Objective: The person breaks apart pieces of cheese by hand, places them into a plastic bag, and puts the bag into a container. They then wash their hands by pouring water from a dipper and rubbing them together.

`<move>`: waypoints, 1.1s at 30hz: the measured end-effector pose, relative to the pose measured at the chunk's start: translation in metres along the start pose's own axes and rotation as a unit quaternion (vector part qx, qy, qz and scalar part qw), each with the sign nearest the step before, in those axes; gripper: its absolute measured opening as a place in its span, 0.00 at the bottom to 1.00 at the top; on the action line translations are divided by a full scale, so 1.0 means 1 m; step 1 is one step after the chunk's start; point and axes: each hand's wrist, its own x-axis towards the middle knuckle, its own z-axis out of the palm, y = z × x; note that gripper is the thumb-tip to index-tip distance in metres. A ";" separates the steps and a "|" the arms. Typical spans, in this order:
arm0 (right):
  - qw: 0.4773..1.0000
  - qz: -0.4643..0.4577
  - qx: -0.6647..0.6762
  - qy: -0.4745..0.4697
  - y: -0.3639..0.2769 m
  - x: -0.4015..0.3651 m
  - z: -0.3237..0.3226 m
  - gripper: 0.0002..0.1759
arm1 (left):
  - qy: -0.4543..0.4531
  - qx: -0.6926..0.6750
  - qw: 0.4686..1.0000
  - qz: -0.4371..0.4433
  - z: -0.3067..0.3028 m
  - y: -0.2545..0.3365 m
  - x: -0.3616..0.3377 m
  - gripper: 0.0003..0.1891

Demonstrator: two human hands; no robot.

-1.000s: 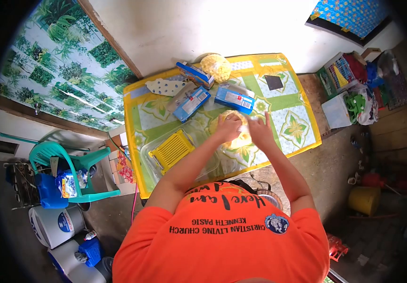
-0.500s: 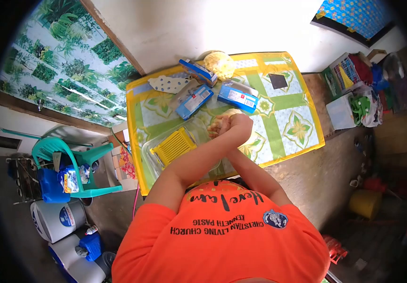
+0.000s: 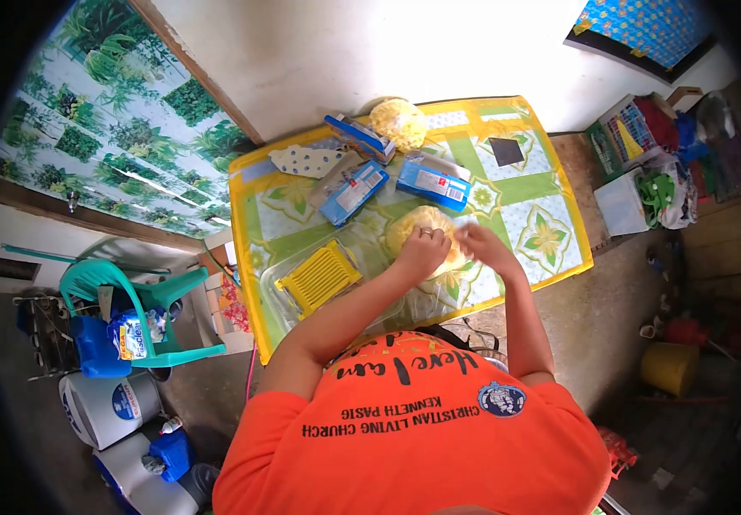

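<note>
A clear plastic bag filled with pale yellow pieces (image 3: 419,221) lies near the middle of the table's front half. My left hand (image 3: 425,252) is closed on the near side of this bag, knuckles up, a ring on one finger. Just right of it, my right hand (image 3: 484,246) has its fingers pinched together by the bag's right edge. Whatever sits in that pinch is too small to make out. Left of my hands, a clear plastic tub (image 3: 274,273) holds a yellow slotted tray (image 3: 319,277).
Blue boxes (image 3: 353,192) (image 3: 432,182) and an open blue carton (image 3: 360,137) lie beyond the bag. A second yellow-filled bag (image 3: 398,123) rests by the wall. A dotted cloth (image 3: 306,160) and a dark square (image 3: 506,152) are on the patterned tablecloth (image 3: 551,184). A green chair (image 3: 113,283) stands left.
My forearms were crossed over the bag and are now uncrossed. The right hand has moved out to the right, the left hand slightly left, and more of the bag shows.
</note>
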 end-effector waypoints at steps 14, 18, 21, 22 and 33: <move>0.999 -0.022 0.032 -0.015 0.000 0.064 0.016 0.15 | 0.050 -0.168 0.982 -0.067 0.017 -0.020 -0.010 0.07; 0.987 -0.045 0.117 0.103 0.018 0.041 0.035 0.14 | 0.076 -0.346 0.902 -0.245 0.019 -0.017 -0.004 0.07; 0.973 -0.037 0.147 0.176 0.017 0.027 0.054 0.11 | 0.093 -0.395 0.849 -0.337 0.034 -0.006 0.002 0.08; 0.966 -0.045 0.146 0.209 0.013 0.022 0.061 0.10 | 0.099 -0.409 0.829 -0.367 0.037 -0.004 0.002 0.08; 0.913 -0.240 -0.051 0.326 -0.004 0.005 0.095 0.29 | 0.105 -0.443 0.801 -0.389 0.043 -0.010 0.004 0.08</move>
